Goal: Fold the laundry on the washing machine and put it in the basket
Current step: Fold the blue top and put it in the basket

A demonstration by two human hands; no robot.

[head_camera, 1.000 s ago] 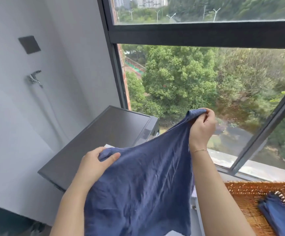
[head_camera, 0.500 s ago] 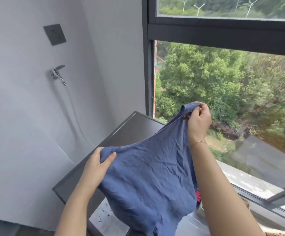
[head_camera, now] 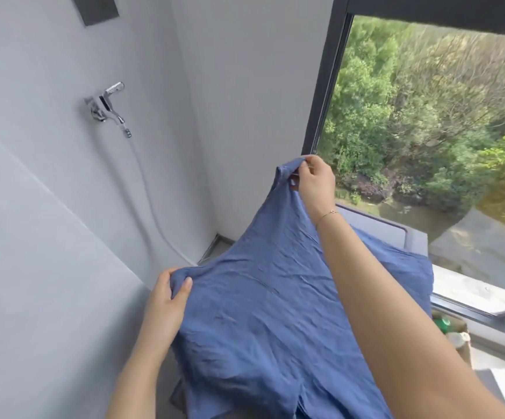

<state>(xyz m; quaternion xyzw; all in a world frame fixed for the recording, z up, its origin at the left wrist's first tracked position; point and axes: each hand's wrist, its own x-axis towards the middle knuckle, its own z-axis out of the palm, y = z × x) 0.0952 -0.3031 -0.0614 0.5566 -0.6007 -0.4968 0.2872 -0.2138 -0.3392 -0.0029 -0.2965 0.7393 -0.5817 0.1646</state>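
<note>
**Blue garment stretched out over the washing machine, ready for a fold**

Held up by two corners and spread wide. Left hand [head_camera: 166, 300] low and near, thumb on top, fingers curled under a bunched corner of the blue garment [head_camera: 263, 322]. Right hand [head_camera: 313, 179] high and far, pinching the opposite corner between thumb and fingertips, lifted so the cloth hangs open and creases fall out. Pulled taut between the two grips, most likely to find the edges and square the piece before laying it down. Lower part draping across the washing machine [head_camera: 408, 237], only a grey back edge of it showing past the cloth. Basket not in view. No fold made yet, by the look of it. Tap [head_camera: 106, 104] and hose on the wall to the left, window [head_camera: 329, 86] straight ahead, both well apart from the cloth.
</note>
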